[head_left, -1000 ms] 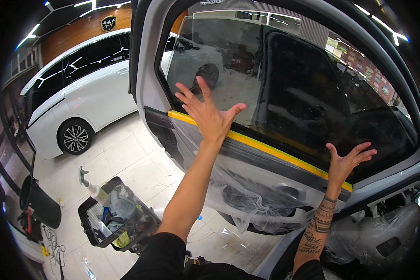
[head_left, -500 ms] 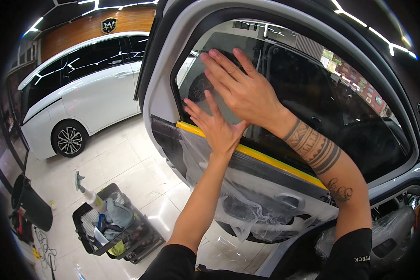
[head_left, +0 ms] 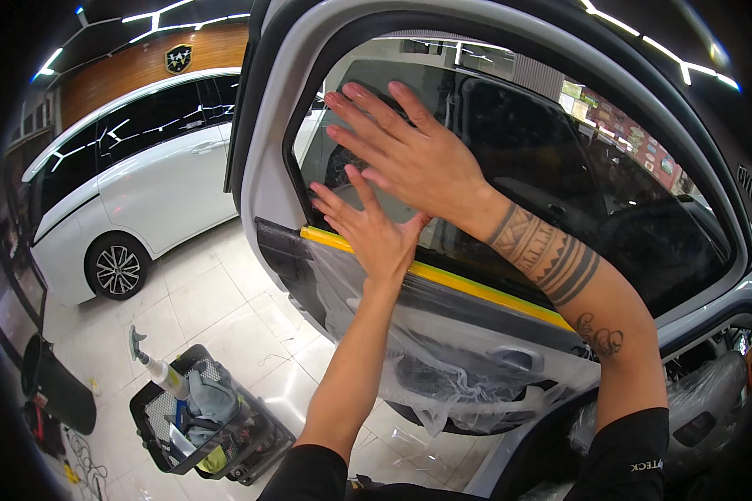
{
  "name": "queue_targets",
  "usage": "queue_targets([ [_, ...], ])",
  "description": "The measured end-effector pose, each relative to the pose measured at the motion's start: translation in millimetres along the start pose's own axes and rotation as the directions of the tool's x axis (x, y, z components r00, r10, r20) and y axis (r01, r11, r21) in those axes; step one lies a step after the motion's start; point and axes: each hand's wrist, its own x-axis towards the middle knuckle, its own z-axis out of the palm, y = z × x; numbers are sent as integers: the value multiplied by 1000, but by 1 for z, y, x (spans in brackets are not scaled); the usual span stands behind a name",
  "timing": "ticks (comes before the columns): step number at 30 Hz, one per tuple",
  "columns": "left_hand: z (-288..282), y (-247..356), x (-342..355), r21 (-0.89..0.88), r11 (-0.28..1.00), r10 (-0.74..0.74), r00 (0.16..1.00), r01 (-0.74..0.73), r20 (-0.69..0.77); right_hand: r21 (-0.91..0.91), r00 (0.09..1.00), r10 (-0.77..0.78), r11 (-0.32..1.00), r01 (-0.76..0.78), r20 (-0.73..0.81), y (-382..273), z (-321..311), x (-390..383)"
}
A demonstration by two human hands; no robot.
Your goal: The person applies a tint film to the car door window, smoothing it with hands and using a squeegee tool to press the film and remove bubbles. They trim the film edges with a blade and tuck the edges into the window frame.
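The window glass (head_left: pixel 510 154) of a car door (head_left: pixel 274 159) lay directly beyond both hands, spreading up and to the right of them. The left hand (head_left: pixel 378 240) had its fingers splayed and thumb out, near the pane's lower left; the right hand (head_left: pixel 422 163) was above it, flat, fingers stretched toward the upper left, its back to the camera. Both were empty, and whether either palm touched the glass could not be told. Yellow tape (head_left: pixel 493 294) ran along the window's lower edge, with clear plastic sheeting (head_left: pixel 422 367) hanging over the panel below. On the pale tiled floor (head_left: pixel 213 271) stood a black basket (head_left: pixel 149 434) holding a spray bottle (head_left: pixel 169 378) and cloths (head_left: pixel 211 392). A white car (head_left: pixel 163 188) was parked at the left, beyond a dark bin (head_left: pixel 65 388).
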Motion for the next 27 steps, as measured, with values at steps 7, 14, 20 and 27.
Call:
queue_targets([
  [7, -1, 0, 1, 30, 1000, 7, 1000, -7, 2, 5, 1000, 19, 1000, -18, -14, -1, 2, 2],
  [14, 1, 0, 1, 21, 999, -24, 1000, 24, 7, 5, 999, 27, 1000, -27, -21, -3, 5, 2],
  [20, 6, -4, 1, -29, 996, -89, 996, 89, 6, -75, 1000, 17, 997, -15, 18, -2, 5, 4],
  [27, 6, -3, 5, -29, 998, -48, 997, 47, -53, -77, 1000, 16, 997, -14, 26, 0, 4, 3],
])
